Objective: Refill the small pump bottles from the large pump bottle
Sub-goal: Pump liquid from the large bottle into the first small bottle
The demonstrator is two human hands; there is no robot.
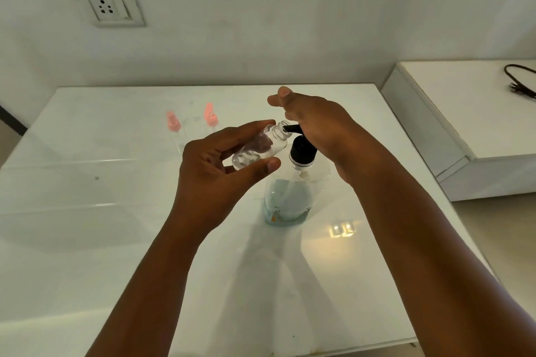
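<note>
Both hands [220,159] work mid-table [87,211], edges distant.

Home room: wall socket [108,6], white table [87,182].

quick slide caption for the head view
Left hand tilts small clear bottle to black nozzle; right hand presses large pump bottle.

A glossy white rectangular table [87,211] stands against a pale wall. On it, near the middle, stands a large clear pump bottle with a black pump head [290,200], holding pale blue liquid. Farther back stand two small clear bottles with pink tops [174,122] [210,116].
</note>
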